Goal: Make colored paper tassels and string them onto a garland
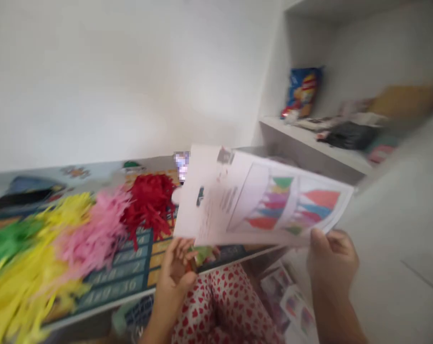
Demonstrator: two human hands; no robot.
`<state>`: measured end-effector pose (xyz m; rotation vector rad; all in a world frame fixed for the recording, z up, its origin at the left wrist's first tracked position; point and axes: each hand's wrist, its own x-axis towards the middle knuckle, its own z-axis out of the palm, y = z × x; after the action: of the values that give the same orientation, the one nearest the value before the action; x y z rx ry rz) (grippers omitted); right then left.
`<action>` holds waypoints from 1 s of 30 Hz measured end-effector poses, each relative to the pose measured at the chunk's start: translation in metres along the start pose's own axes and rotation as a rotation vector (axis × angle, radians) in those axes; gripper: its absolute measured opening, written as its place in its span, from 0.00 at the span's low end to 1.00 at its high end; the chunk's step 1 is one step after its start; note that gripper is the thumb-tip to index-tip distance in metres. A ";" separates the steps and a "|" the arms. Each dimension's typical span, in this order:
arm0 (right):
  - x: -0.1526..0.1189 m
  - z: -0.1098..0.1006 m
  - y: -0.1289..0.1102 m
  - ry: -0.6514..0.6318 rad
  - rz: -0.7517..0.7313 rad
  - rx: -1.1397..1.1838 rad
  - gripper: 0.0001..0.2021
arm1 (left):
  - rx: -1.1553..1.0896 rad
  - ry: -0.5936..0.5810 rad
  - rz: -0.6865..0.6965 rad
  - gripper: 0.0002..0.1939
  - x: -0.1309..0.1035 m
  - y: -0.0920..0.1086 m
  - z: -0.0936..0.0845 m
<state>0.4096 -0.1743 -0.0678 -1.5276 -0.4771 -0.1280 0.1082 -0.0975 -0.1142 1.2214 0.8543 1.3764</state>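
Observation:
A white printed card [216, 205] with colourful bunting pictures and a hang hole is tilted in front of me. My right hand [332, 253] pinches its lower right corner between thumb and fingers. Just below the card's left end is my left hand [178, 267], its fingers curled. A small green and orange thing [202, 255] shows at these fingers, blurred and partly hidden. To the left on the table lie bunches of red tissue fringe [150, 200], pink fringe [92, 229], yellow fringe [33, 291] and green fringe [12, 241].
The low table [114, 277] has a printed multiplication chart on top. A dark blue pouch [30, 191] lies at its far left. A wall shelf [309, 143] on the right carries a blue snack bag [302, 91] and dark cloth. More printed cards [295, 306] lie below, beside my legs.

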 end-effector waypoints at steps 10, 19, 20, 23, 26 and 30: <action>-0.101 -0.045 0.097 -0.871 0.142 -0.022 0.19 | -0.157 0.579 -0.216 0.29 -0.107 0.051 -0.015; -0.144 -0.046 0.069 -0.854 -0.432 0.099 0.21 | 0.326 0.060 -0.285 0.22 -0.137 0.051 -0.051; -0.150 -0.040 0.058 -0.947 -0.459 0.081 0.22 | 0.380 -0.009 -0.253 0.21 -0.134 0.050 -0.050; -0.167 -0.023 0.035 -1.185 -0.411 -0.072 0.15 | 0.631 -0.111 -0.054 0.17 -0.126 0.052 -0.045; -0.175 -0.014 0.028 -1.217 -0.424 -0.177 0.15 | 0.919 -0.175 0.145 0.13 -0.125 0.058 -0.046; -0.181 -0.017 0.031 -1.224 -0.522 -0.197 0.14 | 1.037 -0.273 0.090 0.15 -0.128 0.062 -0.054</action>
<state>0.2616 -0.2278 -0.1639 -1.5038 -1.8720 0.4036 0.0307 -0.2273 -0.0941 2.1819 1.3834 0.7567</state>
